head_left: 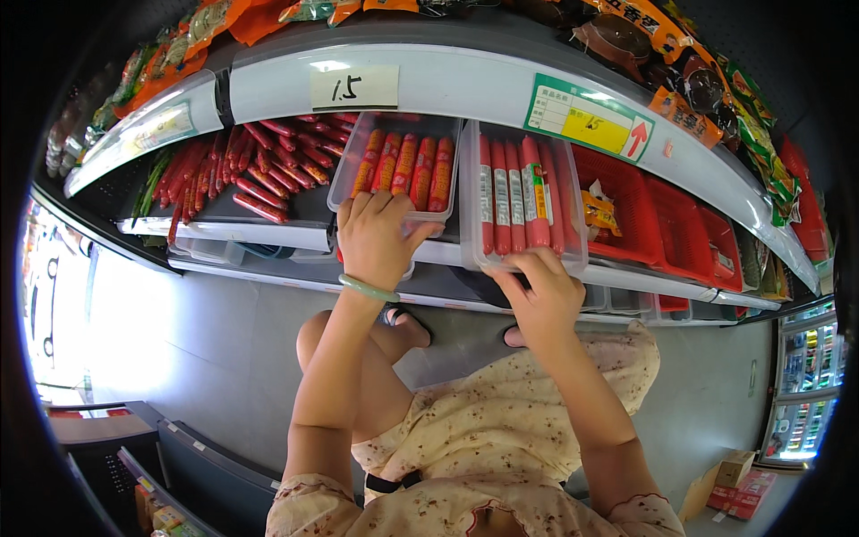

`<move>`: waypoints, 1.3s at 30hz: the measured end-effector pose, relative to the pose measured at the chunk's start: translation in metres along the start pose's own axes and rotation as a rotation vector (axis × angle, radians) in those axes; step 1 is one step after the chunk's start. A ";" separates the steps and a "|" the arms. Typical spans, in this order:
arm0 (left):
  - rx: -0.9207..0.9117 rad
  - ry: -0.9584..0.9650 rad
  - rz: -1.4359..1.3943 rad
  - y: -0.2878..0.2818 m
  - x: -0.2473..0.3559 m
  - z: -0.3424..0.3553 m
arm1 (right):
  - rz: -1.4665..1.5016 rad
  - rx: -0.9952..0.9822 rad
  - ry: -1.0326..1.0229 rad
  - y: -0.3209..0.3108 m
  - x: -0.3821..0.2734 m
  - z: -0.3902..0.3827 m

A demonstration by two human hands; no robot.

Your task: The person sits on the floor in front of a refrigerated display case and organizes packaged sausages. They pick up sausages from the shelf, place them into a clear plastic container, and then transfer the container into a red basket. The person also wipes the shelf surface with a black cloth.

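Left hand [376,237] closed on front rim of clear sausage tray [394,161]; right hand [537,295] pinches second tray [523,192] on shelf (rigid, light plastic, probably slick). Grip rims.

Shelf lip [501,85] overhead (tight), floor [224,349] open

The clear plastic tray [523,192] looks glossy and see-through, its sausages [512,192] wrapped in shiny red film. Left of that tray, a second clear tray [396,161] shows the same sheen. Above it, the shelf edge [465,85] is smooth white, with a matt paper label [354,88]. The floral dress [501,430] below is soft cloth.
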State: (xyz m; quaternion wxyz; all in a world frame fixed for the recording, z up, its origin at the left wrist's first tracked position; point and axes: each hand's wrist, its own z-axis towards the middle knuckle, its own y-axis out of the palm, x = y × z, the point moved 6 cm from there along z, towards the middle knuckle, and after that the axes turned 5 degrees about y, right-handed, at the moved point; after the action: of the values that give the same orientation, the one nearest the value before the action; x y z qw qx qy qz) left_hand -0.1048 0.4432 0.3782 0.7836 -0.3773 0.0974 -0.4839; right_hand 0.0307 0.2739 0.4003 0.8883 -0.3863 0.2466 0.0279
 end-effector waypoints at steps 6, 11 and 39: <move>-0.033 -0.001 -0.028 0.002 0.002 0.004 | -0.274 -0.046 0.006 0.039 0.009 0.018; -0.016 0.099 -0.053 0.003 0.004 0.006 | -0.255 -0.072 0.058 0.058 0.028 0.016; -0.846 0.465 -0.508 0.174 0.235 -0.147 | 0.471 -0.840 0.454 -0.082 0.102 -0.160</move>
State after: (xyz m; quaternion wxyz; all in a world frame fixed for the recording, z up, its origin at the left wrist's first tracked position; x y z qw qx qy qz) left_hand 0.0589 0.2178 0.2066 0.3795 -0.5544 0.3601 -0.6473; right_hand 0.0732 0.0901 0.3163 0.5509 -0.6394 0.4804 0.2385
